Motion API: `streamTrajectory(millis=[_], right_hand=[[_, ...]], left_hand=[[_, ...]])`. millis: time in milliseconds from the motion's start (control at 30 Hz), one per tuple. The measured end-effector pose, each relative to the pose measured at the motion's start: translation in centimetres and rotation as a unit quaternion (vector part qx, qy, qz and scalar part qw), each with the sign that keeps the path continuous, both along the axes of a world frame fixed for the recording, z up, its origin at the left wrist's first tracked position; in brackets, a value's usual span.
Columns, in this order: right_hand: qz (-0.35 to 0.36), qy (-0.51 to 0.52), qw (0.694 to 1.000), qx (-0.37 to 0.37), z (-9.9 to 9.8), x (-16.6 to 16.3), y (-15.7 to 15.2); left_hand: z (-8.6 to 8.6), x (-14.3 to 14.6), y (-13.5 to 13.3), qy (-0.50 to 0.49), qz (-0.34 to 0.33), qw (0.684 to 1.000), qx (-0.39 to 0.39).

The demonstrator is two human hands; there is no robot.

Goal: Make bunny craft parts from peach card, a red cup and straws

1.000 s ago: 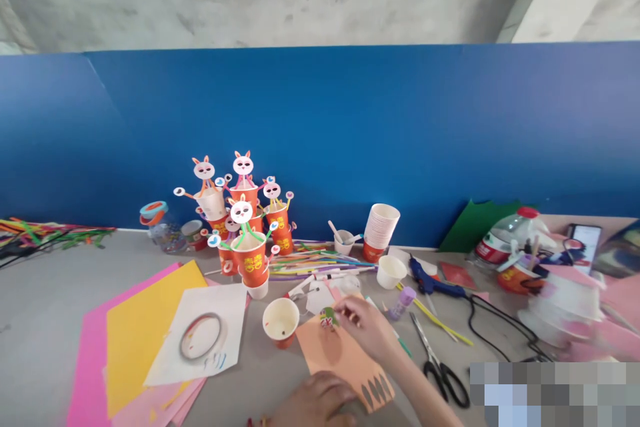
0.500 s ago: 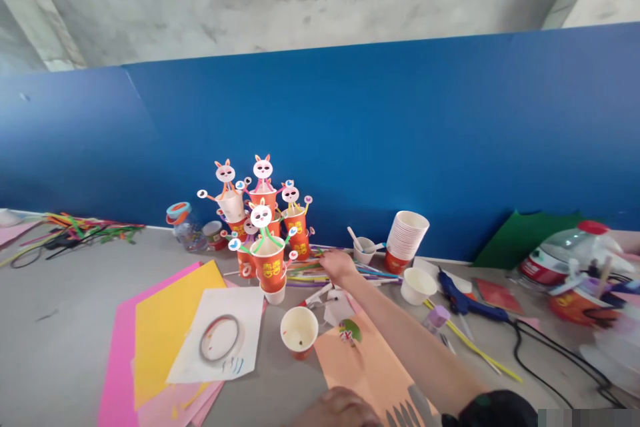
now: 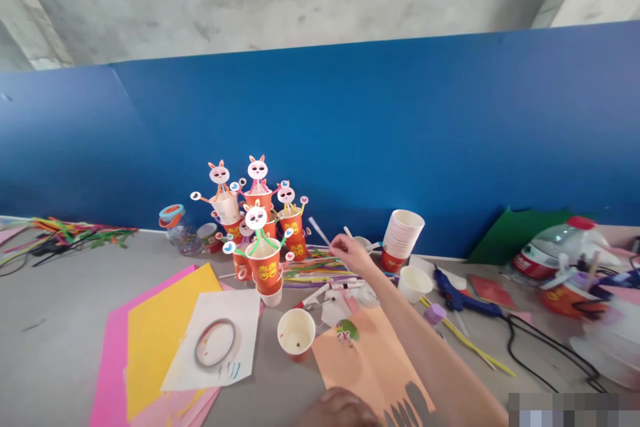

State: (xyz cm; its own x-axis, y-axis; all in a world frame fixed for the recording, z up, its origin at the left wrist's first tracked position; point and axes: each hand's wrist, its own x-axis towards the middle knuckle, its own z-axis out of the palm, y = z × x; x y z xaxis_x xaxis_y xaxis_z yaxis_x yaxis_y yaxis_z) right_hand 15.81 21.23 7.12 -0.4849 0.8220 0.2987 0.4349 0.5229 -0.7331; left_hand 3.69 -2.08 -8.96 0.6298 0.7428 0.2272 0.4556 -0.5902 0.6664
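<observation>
My right hand (image 3: 347, 252) reaches to the back of the table, its fingers pinched on a pale pipe cleaner (image 3: 320, 231) that sticks up to the left. Under and beside it lies a bundle of colourful pipe cleaners (image 3: 315, 269). At the bottom edge, my left hand (image 3: 337, 408) is by orange paper (image 3: 367, 353); only its knuckles show, the fingertips are cut off. A paper cup (image 3: 297, 333) stands left of the orange paper. Stacked red cups (image 3: 265, 267) with rabbit-faced paper figures on pipe-cleaner limbs stand to the left of my right hand.
White paper with a tape roll (image 3: 215, 342) lies over yellow (image 3: 155, 333) and pink sheets. To the right are a stack of cups (image 3: 403, 237), a single cup (image 3: 415, 283), a blue glue gun (image 3: 463, 297) with its cable and a plastic bottle (image 3: 545, 253). A blue panel (image 3: 350, 133) stands behind.
My right hand has risen from the bundle with a pale pipe cleaner between its fingers. My left hand has stayed about where it was. The view has shifted slightly.
</observation>
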Motion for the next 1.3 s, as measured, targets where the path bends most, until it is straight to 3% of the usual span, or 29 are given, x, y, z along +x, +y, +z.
streamTrajectory(millis=[100,200,300,367,433,467,533,667,767,833,933,1000,1133,1300], right_hand=[[-0.026,0.126,0.992,-0.006,0.8,2.4,-2.1],[-0.032,0.2,0.979,-0.012,1.5,4.2,-6.2],[0.024,0.224,0.974,-0.014,1.9,4.8,-11.3],[0.071,0.14,0.987,0.023,1.9,4.7,-14.4],[0.102,0.025,0.991,0.086,1.6,4.6,-16.7],[0.108,-0.018,0.987,0.12,1.3,4.6,-17.6],[0.098,-0.063,0.977,0.181,0.6,4.7,-18.8],[-0.011,-0.036,0.975,0.218,-0.9,5.4,-19.7],[-0.165,0.085,0.972,0.145,-1.9,5.6,-19.5],[-0.214,0.193,0.957,0.041,-2.2,5.4,-19.3],[-0.175,0.288,0.936,-0.103,-2.3,4.7,-19.2],[-0.135,0.298,0.932,-0.155,-2.0,4.1,-19.4],[-0.064,0.321,0.922,-0.207,-1.4,2.9,-19.7],[-0.07,0.302,0.921,-0.234,-1.9,2.0,-19.2]], left_hand=[[2.2,-0.6,0.2,-0.027,-0.019,0.999,-0.035],[5.7,-1.5,0.0,-0.117,-0.098,0.988,-0.035],[9.0,-1.9,-0.5,-0.27,-0.022,0.952,-0.14],[10.4,-1.9,-0.8,-0.357,0.039,0.892,-0.277],[11.1,-1.9,-0.9,-0.417,0.051,0.803,-0.423],[11.2,-1.9,-0.9,-0.419,0.055,0.774,-0.472],[11.3,-2.1,-0.9,-0.373,0.063,0.763,-0.524],[11.2,-2.4,-0.8,-0.318,0.102,0.788,-0.518],[11.2,-2.3,-0.9,-0.317,0.115,0.793,-0.507],[11.2,-2.2,-1.0,-0.31,0.108,0.794,-0.511],[11.2,-2.1,-1.1,-0.293,0.072,0.796,-0.525],[11.4,-2.2,-1.2,-0.299,0.036,0.788,-0.537],[11.6,-2.4,-1.2,-0.345,0.014,0.765,-0.544],[10.4,-2.2,-1.3,-0.382,-0.002,0.748,-0.543]])
